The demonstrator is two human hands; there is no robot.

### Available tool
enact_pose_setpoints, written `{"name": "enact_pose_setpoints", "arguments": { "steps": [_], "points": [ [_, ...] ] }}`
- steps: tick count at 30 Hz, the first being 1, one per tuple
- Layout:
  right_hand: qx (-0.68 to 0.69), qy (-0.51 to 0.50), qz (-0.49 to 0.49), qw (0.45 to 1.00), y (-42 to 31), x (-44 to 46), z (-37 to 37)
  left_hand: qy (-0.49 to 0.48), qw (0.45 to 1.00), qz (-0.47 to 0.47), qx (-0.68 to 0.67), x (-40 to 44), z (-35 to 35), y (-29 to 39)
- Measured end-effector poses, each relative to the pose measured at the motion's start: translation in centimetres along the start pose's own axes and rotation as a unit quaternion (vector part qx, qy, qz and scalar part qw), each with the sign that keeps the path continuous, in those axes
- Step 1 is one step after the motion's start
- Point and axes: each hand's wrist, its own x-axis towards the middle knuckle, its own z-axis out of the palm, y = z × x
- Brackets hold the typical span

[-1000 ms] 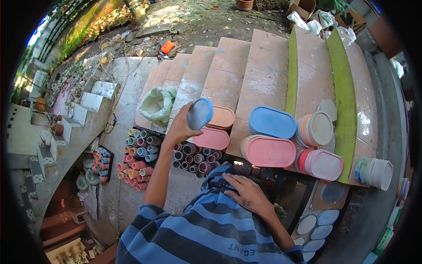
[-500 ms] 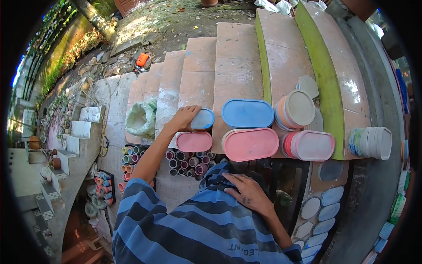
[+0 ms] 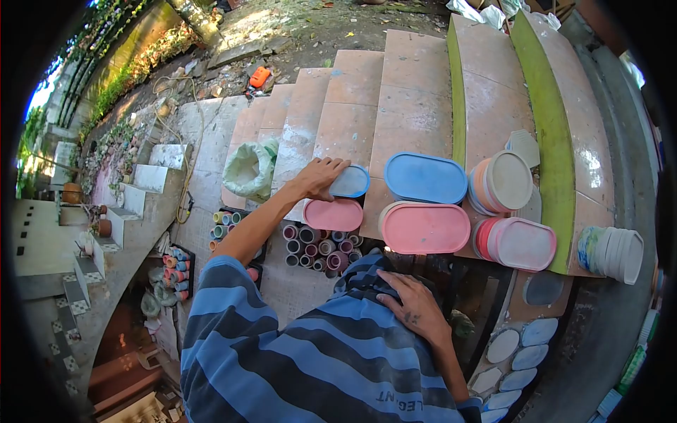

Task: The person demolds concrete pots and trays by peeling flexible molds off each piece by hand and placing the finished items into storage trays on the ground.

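My left hand [image 3: 319, 178] grips the upper left rim of a small blue oval tray [image 3: 350, 182], its fingers curled along the edge. Just below that tray lies a small pink oval tray [image 3: 333, 214]. To the right are a larger blue oval tray [image 3: 425, 178] and a stack topped by a large pink oval tray [image 3: 424, 229]. My right hand [image 3: 416, 303] lies with fingers stretched out on the cloth over my leg, holding nothing.
A stack of round discs [image 3: 509, 180] and a pale pink oval stack [image 3: 522, 244] stand on the tiled steps at right. A bag-lined container [image 3: 248, 173] is at left. Several coloured cups [image 3: 310, 248] sit below. White discs [image 3: 610, 254] stand far right.
The whole view has shifted, so the steps and trays appear further right. My left hand stays at the small blue tray, and my right hand stays on my leg.
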Motion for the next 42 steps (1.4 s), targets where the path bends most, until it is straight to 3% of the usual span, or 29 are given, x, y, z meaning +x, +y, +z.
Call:
{"name": "enact_pose_setpoints", "arguments": {
  "steps": [6,8,12,14,15,16,17,20,22,23,25,26,28,29,31,32,34,36,38,40,42],
  "points": [
    [-0.002,0.017,-0.003,1.000,0.4,-0.3,0.1,0.034,0.999,0.019,0.030,-0.7,0.3,-0.1],
    [-0.006,0.029,-0.006,1.000,0.5,-0.3,0.1,-0.009,0.999,-0.036,-0.004,-0.6,0.1,0.0],
    [-0.005,0.053,-0.001,0.999,0.8,-0.5,0.5,-0.022,0.996,-0.040,-0.083,-0.1,0.3,-0.7],
    [-0.012,0.075,-0.006,0.997,1.1,-1.2,0.4,0.045,0.995,0.027,-0.081,0.0,1.9,-2.2],
    [0.010,0.095,-0.021,0.995,1.4,-1.6,0.3,0.015,0.997,0.001,-0.081,0.2,1.7,-2.3],
    [0.009,0.108,-0.008,0.994,1.2,-2.3,-0.1,0.063,0.996,0.012,-0.070,0.3,2.1,-2.0],
    [0.008,0.119,0.000,0.993,1.4,-3.4,-0.8,0.012,0.989,-0.064,-0.131,0.3,-0.4,0.6],
    [0.059,0.217,0.027,0.974,3.1,-7.7,-2.9,0.032,0.992,-0.053,-0.106,0.5,0.8,-0.1],
    [0.074,0.315,0.092,0.942,4.1,-12.1,-5.8,0.055,0.991,-0.021,-0.118,0.5,2.3,-1.9],
    [0.138,0.400,0.140,0.895,5.6,-14.3,-6.2,0.055,0.991,-0.019,-0.125,0.5,2.4,-2.1],
    [0.112,0.535,0.229,0.805,8.8,-20.0,-8.4,0.059,0.991,-0.033,-0.114,0.6,2.9,-1.9],
    [-0.044,0.599,0.224,0.767,12.4,-23.0,-9.0,0.064,0.991,-0.056,-0.106,0.8,3.1,-1.7],
    [-0.195,0.611,0.356,0.679,19.2,-29.3,-10.6,0.074,0.990,-0.058,-0.104,0.9,3.7,-1.6],
    [-0.193,0.614,0.357,0.676,22.0,-31.4,-10.8,0.087,0.988,-0.071,-0.103,1.0,3.8,-1.5],
    [-0.276,0.502,0.518,0.636,26.0,-33.9,-11.3,0.082,0.989,-0.079,-0.097,0.9,3.6,-0.9],
    [-0.274,0.504,0.515,0.637,25.5,-33.8,-12.3,0.079,0.989,-0.089,-0.093,0.7,3.3,-0.7],
    [-0.064,0.431,0.503,0.746,23.9,-33.7,-14.0,0.087,0.992,-0.082,-0.049,-0.3,2.5,-0.1],
    [-0.081,0.443,0.504,0.737,23.2,-33.5,-14.4,0.094,0.993,-0.070,-0.003,-1.3,2.3,-0.6],
    [-0.096,0.460,0.505,0.724,23.5,-33.6,-14.4,0.190,0.978,-0.069,-0.050,-2.2,2.4,-2.0],
    [-0.117,0.473,0.498,0.717,24.3,-33.6,-14.0,0.300,0.930,-0.126,-0.174,-5.3,2.2,-0.4],
    [-0.090,0.464,0.525,0.708,23.8,-33.5,-14.4,0.370,0.840,-0.242,-0.314,-8.6,4.3,0.5]
  ]
}}
